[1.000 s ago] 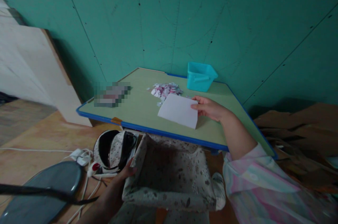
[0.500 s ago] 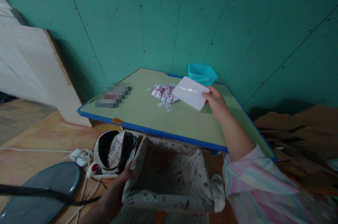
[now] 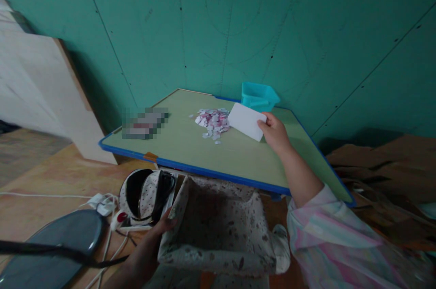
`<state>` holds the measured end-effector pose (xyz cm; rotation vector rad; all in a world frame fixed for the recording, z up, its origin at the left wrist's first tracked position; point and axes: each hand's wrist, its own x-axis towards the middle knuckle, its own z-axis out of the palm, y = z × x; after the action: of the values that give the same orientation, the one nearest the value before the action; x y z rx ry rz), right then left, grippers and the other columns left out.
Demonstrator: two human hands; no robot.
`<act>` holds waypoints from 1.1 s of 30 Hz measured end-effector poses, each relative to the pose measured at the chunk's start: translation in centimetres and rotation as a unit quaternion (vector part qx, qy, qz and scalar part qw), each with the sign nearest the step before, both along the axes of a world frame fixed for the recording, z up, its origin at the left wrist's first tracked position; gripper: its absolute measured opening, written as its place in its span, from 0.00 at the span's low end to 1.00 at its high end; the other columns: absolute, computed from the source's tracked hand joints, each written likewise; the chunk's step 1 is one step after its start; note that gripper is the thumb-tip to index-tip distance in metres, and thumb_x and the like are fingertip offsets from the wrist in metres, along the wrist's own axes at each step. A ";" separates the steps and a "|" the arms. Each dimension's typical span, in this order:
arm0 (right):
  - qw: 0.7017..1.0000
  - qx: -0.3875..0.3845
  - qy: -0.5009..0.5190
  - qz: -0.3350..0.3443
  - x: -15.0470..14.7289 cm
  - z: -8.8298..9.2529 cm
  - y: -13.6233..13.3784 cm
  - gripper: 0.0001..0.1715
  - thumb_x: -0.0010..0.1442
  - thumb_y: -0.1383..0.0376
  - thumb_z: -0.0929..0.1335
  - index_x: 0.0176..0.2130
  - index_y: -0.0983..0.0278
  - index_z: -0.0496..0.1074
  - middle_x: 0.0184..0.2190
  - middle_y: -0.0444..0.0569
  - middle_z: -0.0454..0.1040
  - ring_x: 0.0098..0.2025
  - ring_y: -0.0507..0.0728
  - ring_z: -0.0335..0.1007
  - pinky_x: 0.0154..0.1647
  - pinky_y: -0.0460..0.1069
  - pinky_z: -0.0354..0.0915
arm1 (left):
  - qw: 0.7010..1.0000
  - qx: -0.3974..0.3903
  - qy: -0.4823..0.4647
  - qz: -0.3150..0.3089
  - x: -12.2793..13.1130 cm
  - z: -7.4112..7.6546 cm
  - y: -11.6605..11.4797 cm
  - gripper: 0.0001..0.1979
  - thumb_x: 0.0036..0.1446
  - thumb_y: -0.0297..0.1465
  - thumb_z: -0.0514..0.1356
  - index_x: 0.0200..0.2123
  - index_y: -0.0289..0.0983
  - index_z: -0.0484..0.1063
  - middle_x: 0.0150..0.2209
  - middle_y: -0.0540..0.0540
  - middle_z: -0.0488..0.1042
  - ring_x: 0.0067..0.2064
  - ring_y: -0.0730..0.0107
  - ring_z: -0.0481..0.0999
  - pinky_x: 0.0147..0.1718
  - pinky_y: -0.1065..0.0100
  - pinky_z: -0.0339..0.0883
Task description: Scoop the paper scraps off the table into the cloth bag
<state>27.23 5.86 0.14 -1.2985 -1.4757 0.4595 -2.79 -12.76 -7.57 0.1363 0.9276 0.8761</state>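
My right hand (image 3: 274, 133) pinches a thin white rectangular card (image 3: 245, 121) by its right end, holding it tilted over the table (image 3: 197, 159). The card's left edge is beside a loose heap of small white and pinkish paper scraps (image 3: 214, 121). Below the table's front edge is a basket (image 3: 218, 259) lined with light speckled fabric, its mouth facing up. My left hand (image 3: 160, 232) grips the basket's left side, thumb at the rim, the other fingers largely hidden.
A turquoise plastic bin (image 3: 259, 96) stands at the table's back, against the green wall. A blurred-out flat object (image 3: 146, 123) lies at the table's left. On the floor are a polka-dot bag (image 3: 148, 193), a grey stool (image 3: 57, 243), white cables and cardboard (image 3: 391, 162) at right.
The white card has tilted in my right hand, losing its glare, and shifted slightly. My left hand and the basket stay where they were.
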 end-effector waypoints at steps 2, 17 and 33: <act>1.000 0.010 0.003 -0.008 0.1 0.0 0.1 0.17 0.46 0.62 0.63 0.38 0.64 0.66 0.30 0.45 0.70 0.31 0.53 0.65 0.33 0.48 0.59 | 1.000 -0.002 -0.003 -0.010 -0.2 -0.6 0.1 0.29 0.45 0.26 0.57 0.53 0.43 0.59 0.42 0.45 0.77 0.40 0.47 0.75 0.41 0.51 0.64; 0.998 -0.003 0.045 -0.034 0.2 0.3 0.0 0.14 0.42 0.64 0.62 0.33 0.63 0.67 0.23 0.42 0.66 0.25 0.52 0.60 0.26 0.47 0.55 | 1.000 0.004 -0.006 -0.012 -0.3 -1.1 0.1 0.29 0.44 0.26 0.58 0.53 0.41 0.61 0.40 0.44 0.77 0.37 0.47 0.76 0.40 0.50 0.64; 0.997 -0.018 0.004 -0.076 0.4 0.5 -0.2 0.12 0.42 0.63 0.62 0.30 0.64 0.67 0.21 0.42 0.65 0.24 0.52 0.59 0.25 0.47 0.54 | 1.000 0.020 0.011 -0.003 -0.2 -0.9 0.0 0.29 0.45 0.24 0.57 0.53 0.40 0.59 0.36 0.44 0.79 0.40 0.48 0.75 0.40 0.51 0.65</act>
<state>27.60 5.66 0.69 -1.4241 -1.3569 0.3920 -3.03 -12.80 -8.52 0.1826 0.9295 0.8889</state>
